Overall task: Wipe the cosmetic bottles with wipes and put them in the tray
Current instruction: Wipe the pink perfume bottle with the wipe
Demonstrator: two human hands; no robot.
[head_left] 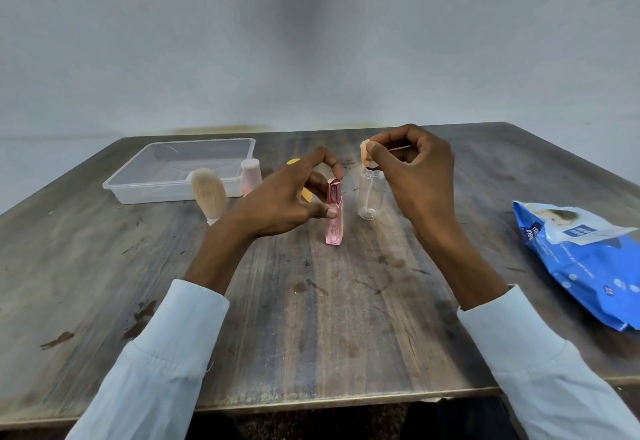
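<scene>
While the blue wipes pack (585,259) overhangs the table (346,301) edge, its print is illegible. Left hand (284,197) pinches pink bottle (334,214); right hand (412,169) pinches clear bottle (371,197) pump.

Probably a plain room in a home or a simple staged workspace, though too little shows to be sure. Bare, pale grey-blue wall (311,41) with nothing hung on it. Worn, stained wooden bench (346,318) pushed against it. Household items only: clear plastic tray (138,185), blue pack of wipes (588,266).
</scene>
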